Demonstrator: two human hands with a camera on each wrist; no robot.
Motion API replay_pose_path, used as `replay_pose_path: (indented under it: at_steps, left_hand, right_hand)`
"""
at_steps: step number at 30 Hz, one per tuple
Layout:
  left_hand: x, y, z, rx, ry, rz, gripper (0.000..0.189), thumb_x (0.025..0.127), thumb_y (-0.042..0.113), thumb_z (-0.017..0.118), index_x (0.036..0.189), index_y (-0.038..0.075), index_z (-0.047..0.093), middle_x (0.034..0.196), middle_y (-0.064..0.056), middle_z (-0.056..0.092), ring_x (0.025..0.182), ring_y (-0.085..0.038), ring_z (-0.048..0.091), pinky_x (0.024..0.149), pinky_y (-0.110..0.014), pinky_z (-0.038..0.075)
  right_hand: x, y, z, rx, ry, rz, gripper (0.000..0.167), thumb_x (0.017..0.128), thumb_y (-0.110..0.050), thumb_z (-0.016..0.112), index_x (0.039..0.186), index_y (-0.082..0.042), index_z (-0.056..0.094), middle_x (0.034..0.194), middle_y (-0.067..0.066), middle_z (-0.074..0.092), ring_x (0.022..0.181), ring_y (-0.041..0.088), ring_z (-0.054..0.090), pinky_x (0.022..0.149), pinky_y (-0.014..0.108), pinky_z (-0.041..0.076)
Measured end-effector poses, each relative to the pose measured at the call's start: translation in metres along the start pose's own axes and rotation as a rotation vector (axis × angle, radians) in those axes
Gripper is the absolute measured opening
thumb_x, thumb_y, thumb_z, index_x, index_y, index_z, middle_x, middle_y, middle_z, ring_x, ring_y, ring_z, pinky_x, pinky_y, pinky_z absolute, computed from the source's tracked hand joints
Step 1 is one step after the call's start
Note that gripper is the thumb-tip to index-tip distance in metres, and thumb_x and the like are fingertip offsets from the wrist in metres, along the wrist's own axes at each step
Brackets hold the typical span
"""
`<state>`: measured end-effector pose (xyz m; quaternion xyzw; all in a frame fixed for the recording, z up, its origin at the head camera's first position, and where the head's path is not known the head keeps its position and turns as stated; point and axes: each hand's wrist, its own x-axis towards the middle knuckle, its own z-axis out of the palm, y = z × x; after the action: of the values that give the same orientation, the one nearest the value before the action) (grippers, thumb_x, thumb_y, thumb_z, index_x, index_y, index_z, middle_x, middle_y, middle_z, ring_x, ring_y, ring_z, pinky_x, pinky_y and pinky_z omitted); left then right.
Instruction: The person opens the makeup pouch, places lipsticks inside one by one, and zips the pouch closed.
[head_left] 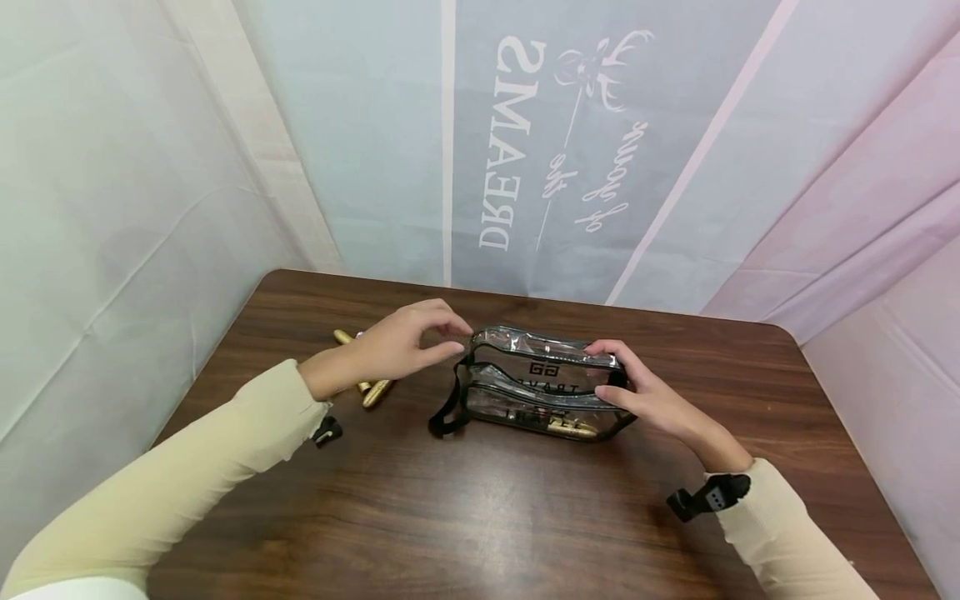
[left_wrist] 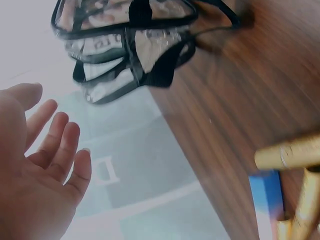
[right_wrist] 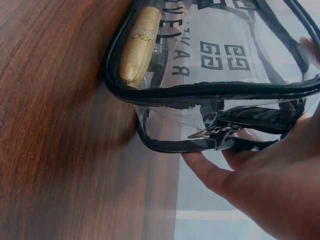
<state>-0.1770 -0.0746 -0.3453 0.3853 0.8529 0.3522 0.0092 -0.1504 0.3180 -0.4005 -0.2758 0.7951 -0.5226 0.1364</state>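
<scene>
A clear zip pouch (head_left: 555,379) with black piping and printed letters sits toward the back of the table. My right hand (head_left: 648,400) holds its right end, thumb on the near side and fingers over the top. Beside the pouch's left end is my left hand (head_left: 408,340), fingers loosely bent and thumb apart from them. In the left wrist view that hand (left_wrist: 50,160) has nothing in it, and the pouch is some way off. A gold tube (right_wrist: 142,47) lies inside the pouch along the bottom, next to a dark item partly hidden by the print.
Several gold tubes (head_left: 377,393) lie on the table (head_left: 480,517), partly hidden by the left forearm. A blue and white box (left_wrist: 266,195) is among them. The pouch's black strap (head_left: 447,421) loops out at its left. Cloth backdrop (head_left: 360,167) hangs behind the table.
</scene>
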Motion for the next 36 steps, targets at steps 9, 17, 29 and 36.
replay_pose_path:
  at_steps: [9, 17, 29, 36]
  left_hand:
    - [-0.024, -0.012, -0.025, 0.039, -0.005, -0.095, 0.022, 0.1, 0.018, 0.069, 0.121, 0.011, 0.071, 0.111, -0.004, 0.066, 0.101, -0.015, 0.059, 0.079, -0.036, 0.048]
    - [-0.046, -0.028, -0.041, 0.044, -0.014, -0.18, 0.023, 0.101, 0.018, 0.067, 0.123, 0.011, 0.07, 0.115, -0.005, 0.065, 0.1, -0.016, 0.058, 0.082, -0.04, 0.054]
    - [-0.1, -0.053, -0.066, 0.136, 0.088, -0.199, 0.027, 0.091, 0.012, 0.079, 0.116, 0.009, 0.072, 0.106, 0.0, 0.069, 0.087, -0.017, 0.061, 0.063, -0.028, 0.049]
    - [-0.136, -0.068, -0.073, 0.14, 0.117, -0.287, 0.029, 0.09, 0.01, 0.079, 0.118, 0.007, 0.071, 0.11, -0.003, 0.07, 0.092, -0.016, 0.063, 0.072, -0.029, 0.054]
  right_hand:
    - [-0.001, 0.001, 0.0, -0.002, 0.003, 0.034, 0.048, 0.102, 0.003, 0.054, 0.146, -0.006, 0.036, 0.152, 0.018, 0.03, 0.131, 0.032, 0.05, 0.094, 0.024, 0.049]
    - [0.002, 0.002, -0.001, -0.014, 0.007, 0.011, 0.048, 0.102, 0.0, 0.056, 0.146, -0.006, 0.037, 0.147, 0.017, 0.036, 0.127, 0.024, 0.052, 0.093, 0.025, 0.048]
    - [0.002, -0.002, -0.001, -0.015, -0.001, 0.044, 0.049, 0.101, 0.002, 0.055, 0.146, -0.009, 0.038, 0.145, 0.014, 0.039, 0.126, 0.033, 0.049, 0.094, 0.029, 0.047]
    - [0.002, -0.005, -0.004, -0.009, -0.001, 0.044, 0.048, 0.102, 0.002, 0.055, 0.146, -0.008, 0.038, 0.143, 0.016, 0.041, 0.125, 0.033, 0.049, 0.092, 0.028, 0.048]
